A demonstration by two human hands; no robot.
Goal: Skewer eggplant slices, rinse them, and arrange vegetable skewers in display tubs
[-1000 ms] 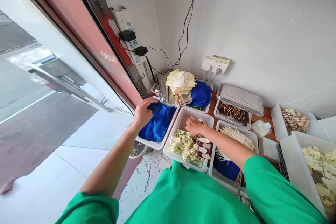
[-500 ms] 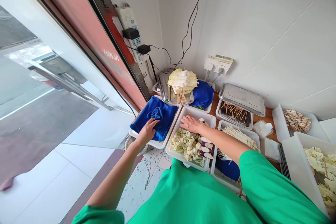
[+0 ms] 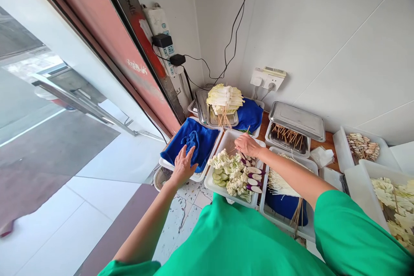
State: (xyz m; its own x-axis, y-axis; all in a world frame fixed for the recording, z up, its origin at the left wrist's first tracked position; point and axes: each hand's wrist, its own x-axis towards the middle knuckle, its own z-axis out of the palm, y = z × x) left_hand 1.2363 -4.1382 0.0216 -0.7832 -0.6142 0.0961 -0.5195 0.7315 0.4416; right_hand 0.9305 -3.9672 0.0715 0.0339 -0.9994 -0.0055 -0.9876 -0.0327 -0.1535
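Note:
My right hand (image 3: pixel 247 144) is closed over the far end of a white plastic tub (image 3: pixel 211 185), gripping thin wooden skewer sticks. These appear to belong to the cauliflower skewers (image 3: pixel 226 161) just below the hand. Pale green vegetable slices (image 3: pixel 220 177) show in the tub's near left corner, and purple-skinned eggplant slices (image 3: pixel 255 181) lie along its right side. My left hand (image 3: pixel 184 166), fingers spread and holding nothing, is over the near edge of a blue cloth (image 3: pixel 207 138) that covers the tub to the left.
Cabbage skewers (image 3: pixel 225 99) rest on a metal tray behind. To the right are a tub of enoki mushroom skewers (image 3: pixel 284 181), a lidded tray of skewers (image 3: pixel 289 136) and more white tubs (image 3: pixel 359 181). A power strip (image 3: pixel 161 36) and cables hang at the wall; a glass door stands left.
My right hand has closed on skewer sticks and shifted slightly right and up. The cauliflower has moved up, baring the green slices. My left hand has dropped slightly down and left.

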